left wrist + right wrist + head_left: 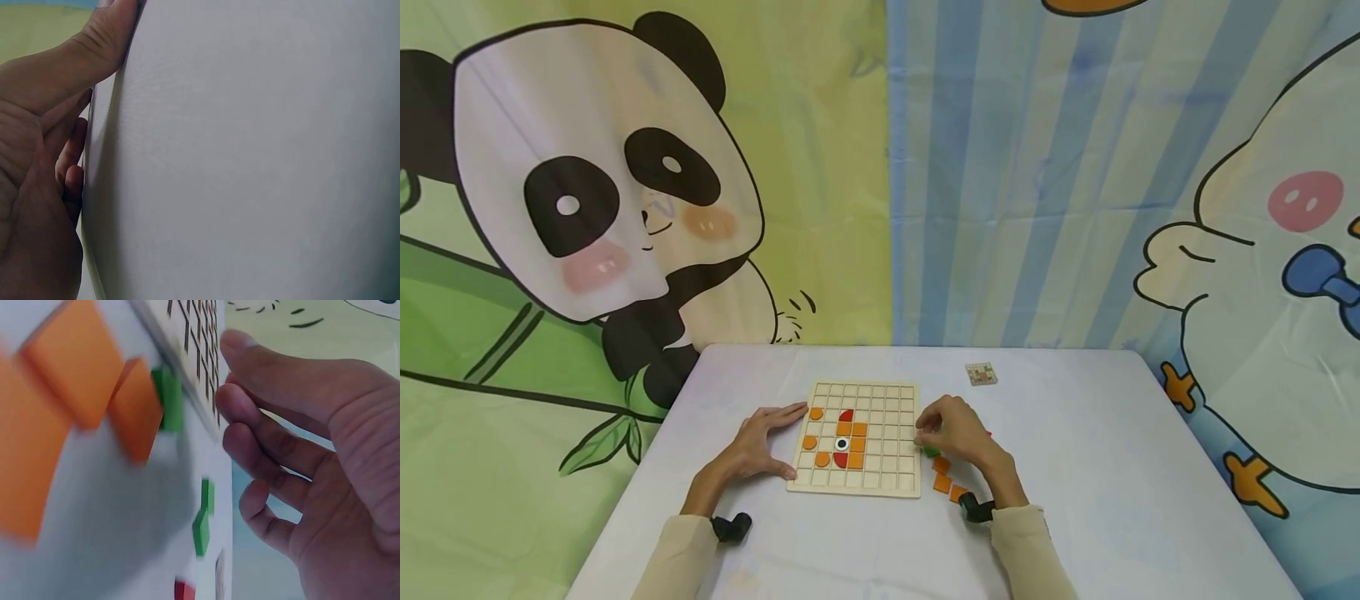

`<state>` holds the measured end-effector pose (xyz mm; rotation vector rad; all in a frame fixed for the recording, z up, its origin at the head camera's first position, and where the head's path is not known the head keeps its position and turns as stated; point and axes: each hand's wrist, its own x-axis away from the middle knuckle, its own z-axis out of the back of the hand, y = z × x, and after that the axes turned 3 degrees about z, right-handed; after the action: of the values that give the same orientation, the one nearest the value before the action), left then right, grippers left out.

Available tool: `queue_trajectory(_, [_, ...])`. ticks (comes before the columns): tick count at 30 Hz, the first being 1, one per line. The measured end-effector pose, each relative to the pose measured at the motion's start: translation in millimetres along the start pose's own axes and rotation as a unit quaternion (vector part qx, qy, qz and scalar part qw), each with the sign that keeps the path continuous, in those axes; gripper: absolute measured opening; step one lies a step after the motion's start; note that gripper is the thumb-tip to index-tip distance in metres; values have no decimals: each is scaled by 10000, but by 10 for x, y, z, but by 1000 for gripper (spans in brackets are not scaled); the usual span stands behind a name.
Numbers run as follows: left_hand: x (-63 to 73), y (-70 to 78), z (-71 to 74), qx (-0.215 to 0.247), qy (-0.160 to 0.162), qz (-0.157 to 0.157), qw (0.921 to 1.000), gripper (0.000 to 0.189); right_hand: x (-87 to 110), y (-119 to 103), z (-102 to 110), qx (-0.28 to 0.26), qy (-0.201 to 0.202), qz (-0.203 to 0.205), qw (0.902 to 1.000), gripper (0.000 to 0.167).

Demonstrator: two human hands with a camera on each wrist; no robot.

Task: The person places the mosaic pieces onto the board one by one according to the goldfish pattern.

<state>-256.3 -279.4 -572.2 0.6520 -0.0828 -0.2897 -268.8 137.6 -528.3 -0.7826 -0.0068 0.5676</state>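
A wooden grid board (891, 479) lies on the table, bearing orange squares (858, 445), orange discs (816, 413), red rounded pieces (847, 415) and a white tile with a black dot (842, 444). My left hand (751, 446) rests along the board's left edge, thumb and fingers spread apart. Beside the right edge hovers my right hand (953, 429), fingers loosely bent; the right wrist view shows no piece between them, though the index fingertip is partly hidden. Under and near it lie loose orange squares (78, 359) and green pieces (201, 531).
A small patterned card (981, 373) lies at the back of the white table (1075, 433). A red piece (184, 590) sits beyond the green ones. Behind the table hangs a cartoon-printed curtain (820, 167). Each wrist wears a black device (732, 527).
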Motion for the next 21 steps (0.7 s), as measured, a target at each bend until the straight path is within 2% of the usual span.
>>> queue_trajectory(5, [-5,7,8,-37,-1,108,9999,124,172,116,78,66,-92,-367,9993,22])
queue_trajectory(13, [-22,14,14,-48,12,117,9999,124,337,252,89,113,-165,-328,9993,23])
queue_trajectory(21, [-1,2,-13,-4,-1,88,10000,124,432,313,95,237,159,-500,9983,17])
